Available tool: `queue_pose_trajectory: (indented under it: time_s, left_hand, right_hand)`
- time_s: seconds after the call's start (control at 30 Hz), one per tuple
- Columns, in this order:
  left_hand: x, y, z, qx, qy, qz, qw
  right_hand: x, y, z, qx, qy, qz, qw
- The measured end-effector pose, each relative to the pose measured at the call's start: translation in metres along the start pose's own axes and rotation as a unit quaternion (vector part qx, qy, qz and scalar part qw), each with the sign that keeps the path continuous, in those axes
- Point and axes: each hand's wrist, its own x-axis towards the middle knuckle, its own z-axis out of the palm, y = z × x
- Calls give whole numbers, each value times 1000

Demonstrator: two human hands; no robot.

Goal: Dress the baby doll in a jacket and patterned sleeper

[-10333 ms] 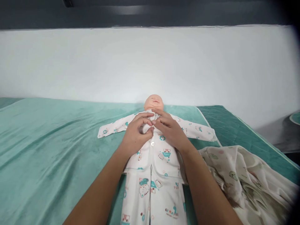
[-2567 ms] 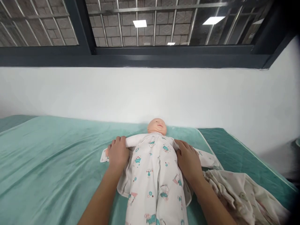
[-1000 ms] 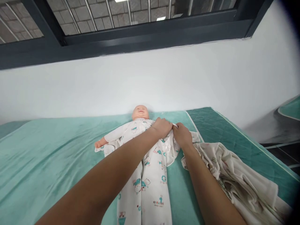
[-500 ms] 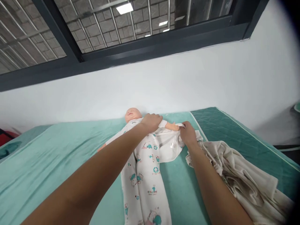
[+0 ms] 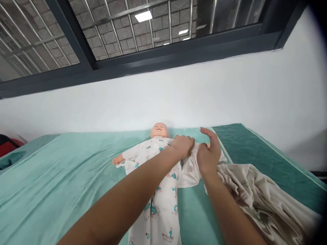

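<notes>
A baby doll [image 5: 159, 130] lies on its back, head toward the wall, in a white garment [image 5: 163, 190] with teal animal prints. My left hand [image 5: 182, 146] is closed on the sleeve at the doll's arm on the right side. Close beside it, my right hand [image 5: 208, 154] is open, its index finger raised apart from the thumb; a bit of the doll's hand shows behind it. White cloth [image 5: 189, 177] is spread under that arm, partly covered by my hands. The doll's other arm [image 5: 118, 159] stretches out to the left, its hand bare.
A teal padded sheet [image 5: 84, 170] lies beneath the doll, with a darker teal panel [image 5: 255, 149] at the right. Crumpled cream cloth [image 5: 265, 190] is heaped beside my right forearm. Behind stand a white wall [image 5: 178, 92] and a dark-framed window [image 5: 153, 61] with metal bars.
My right hand has let go of the white cuff edge by the doll's hand, and its fingers have spread. The sleeve now covers more of that arm. The view has shifted slightly.
</notes>
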Motion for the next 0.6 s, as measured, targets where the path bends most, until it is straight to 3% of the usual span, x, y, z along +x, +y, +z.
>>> queue_pose_trajectory:
  time_s: [0.07, 0.13, 0.23, 0.33, 0.47, 0.53, 0.6]
  left_hand:
    - [-14, 1, -4, -21, -1, -1, 1000]
    - [-41, -7, -6, -52, 26, -21, 998]
    - [-92, -32, 1, -152, 132, -109, 973]
    - [-135, -58, 24, -305, 243, -214, 896]
    - [-154, -71, 58, -480, 295, -267, 782]
    - [-152, -70, 67, -513, 310, -268, 755]
    - [-149, -69, 70, -520, 318, -263, 748]
  right_hand:
    - [-10, -9, 11, 23, -73, -12, 997]
    - [-19, -9, 23, 68, -141, 33, 987]
    - [-33, -7, 35, 87, -229, 93, 965]
    - [-49, -12, 42, 63, -298, 58, 951]
    - [-64, -22, 45, 64, -342, 39, 937]
    - [-64, -23, 46, 58, -360, 46, 930]
    - [-61, -22, 45, 44, -375, 49, 925]
